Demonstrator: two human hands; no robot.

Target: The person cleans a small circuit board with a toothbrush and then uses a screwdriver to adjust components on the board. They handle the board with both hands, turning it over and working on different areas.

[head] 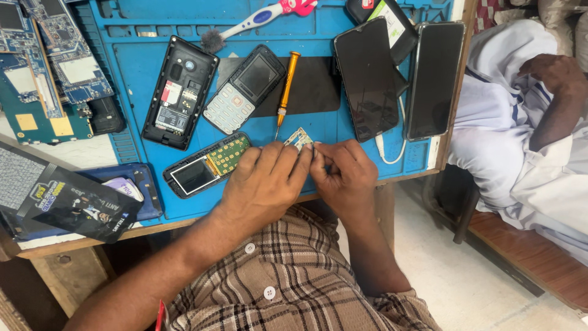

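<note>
Head view: our left hand (263, 178) and right hand (344, 175) pinch together a small circuit piece (299, 138) at the near edge of the blue work mat (138, 55). The keypad phone (205, 165) just beside it already lies opened, board exposed; reassembly remains. An orange screwdriver (285, 92), a grey keypad handset (245, 89) and two dark smartphones (398, 76) crowd the mat behind.
</note>
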